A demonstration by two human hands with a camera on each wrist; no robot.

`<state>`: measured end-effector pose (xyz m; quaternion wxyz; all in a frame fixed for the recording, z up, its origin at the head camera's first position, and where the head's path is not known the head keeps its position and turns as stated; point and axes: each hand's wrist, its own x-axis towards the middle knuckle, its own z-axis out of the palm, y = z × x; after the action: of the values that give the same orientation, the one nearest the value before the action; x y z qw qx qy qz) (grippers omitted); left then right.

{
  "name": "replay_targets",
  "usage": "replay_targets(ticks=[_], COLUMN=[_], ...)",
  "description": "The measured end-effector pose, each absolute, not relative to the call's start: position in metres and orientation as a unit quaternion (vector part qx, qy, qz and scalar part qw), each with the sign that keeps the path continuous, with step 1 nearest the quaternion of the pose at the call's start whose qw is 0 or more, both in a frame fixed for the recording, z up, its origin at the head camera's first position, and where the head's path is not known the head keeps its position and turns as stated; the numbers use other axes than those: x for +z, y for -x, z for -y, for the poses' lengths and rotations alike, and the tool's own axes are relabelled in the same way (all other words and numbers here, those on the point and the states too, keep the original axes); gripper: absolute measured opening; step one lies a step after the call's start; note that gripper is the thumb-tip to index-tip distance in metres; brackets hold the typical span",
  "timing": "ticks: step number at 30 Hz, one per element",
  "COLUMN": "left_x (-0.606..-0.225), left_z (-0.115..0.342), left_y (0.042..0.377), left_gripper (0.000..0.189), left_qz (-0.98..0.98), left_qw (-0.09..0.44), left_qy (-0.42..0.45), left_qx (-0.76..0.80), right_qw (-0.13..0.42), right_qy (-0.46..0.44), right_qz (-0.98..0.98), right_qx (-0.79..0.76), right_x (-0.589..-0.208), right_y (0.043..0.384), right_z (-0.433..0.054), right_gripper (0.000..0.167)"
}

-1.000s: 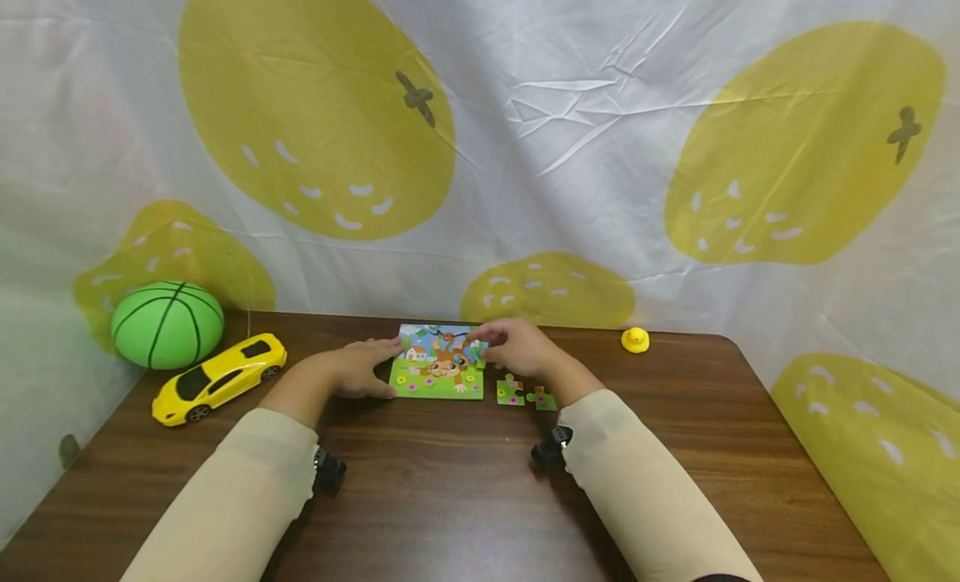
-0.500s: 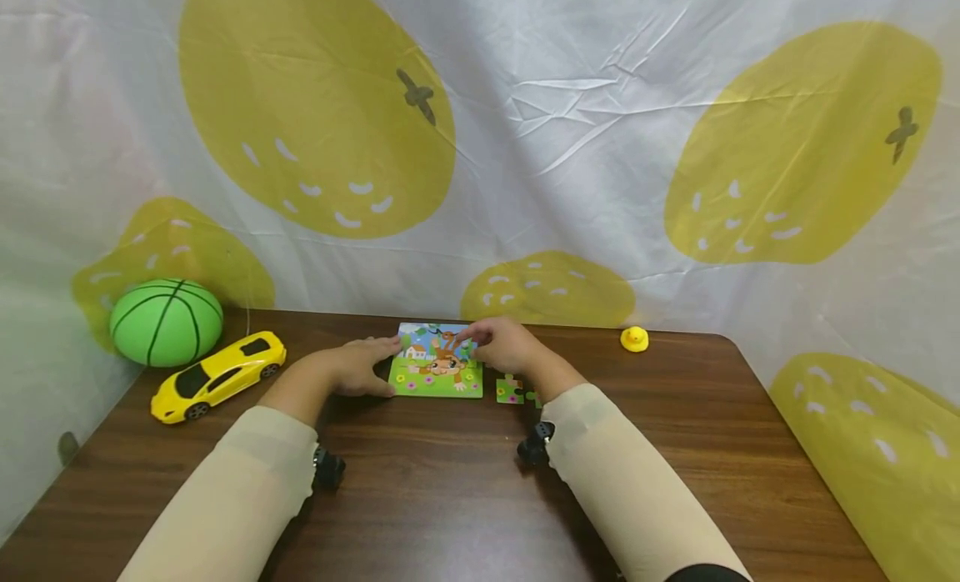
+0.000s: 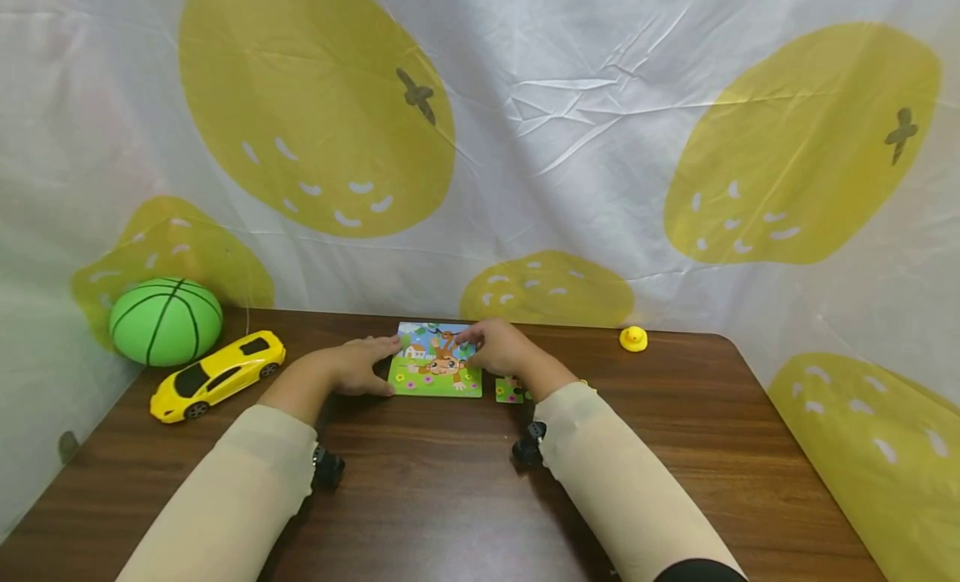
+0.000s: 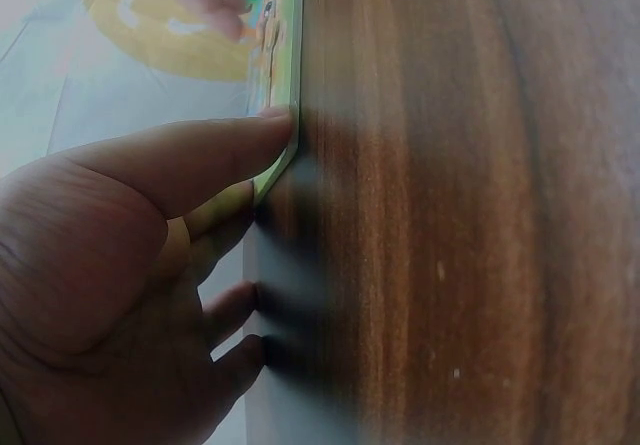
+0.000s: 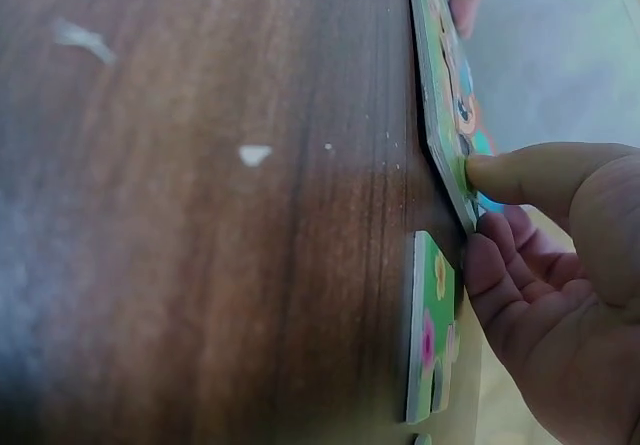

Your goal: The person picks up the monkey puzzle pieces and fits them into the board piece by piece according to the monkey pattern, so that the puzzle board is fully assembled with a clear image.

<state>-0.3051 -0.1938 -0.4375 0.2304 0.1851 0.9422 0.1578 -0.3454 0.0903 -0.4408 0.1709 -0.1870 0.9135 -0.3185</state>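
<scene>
Head cam: monkey jigsaw flat at the table's far side, left hand at its left edge, fingers spread wide, right hand over its right side. Left wrist: left thumb on the jigsaw's near-left corner. Right wrist: right thumb touching its right edge, can't tell if it's pinching anything. Flower piece lies just beside.

The puzzle looks smooth, the table wooden, the car glossy plastic
</scene>
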Motion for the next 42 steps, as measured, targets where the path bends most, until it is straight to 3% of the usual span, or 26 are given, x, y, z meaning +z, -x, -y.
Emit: replay_targets(ticks=[10,21,31,42], left_x=[-0.439,-0.441,-0.438,-0.438], left_z=[0.194,0.194,0.194,0.196], left_y=[0.306,0.307,0.306,0.306], left_gripper=[0.087,0.087,0.088,0.088], left_qz=[-0.943,-0.943,-0.944,-0.944], left_qw=[0.225,0.224,0.227,0.229], left_qy=[-0.186,-0.186,-0.181,-0.181], left_qx=[0.159,0.159,0.158,0.157], right_qw=[0.216,0.210,0.137,0.114], right_qy=[0.191,0.204,0.228,0.211], right_qz=[-0.904,-0.909,-0.899,-0.887], right_qx=[-0.316,-0.296,-0.348,-0.395], right_x=[-0.441,-0.437,-0.426,-0.428], right_y=[0.347,0.344,0.324,0.298], right_z=[-0.091,-0.090,-0.116,-0.151], right_gripper=[0.043,0.043,0.046,0.044])
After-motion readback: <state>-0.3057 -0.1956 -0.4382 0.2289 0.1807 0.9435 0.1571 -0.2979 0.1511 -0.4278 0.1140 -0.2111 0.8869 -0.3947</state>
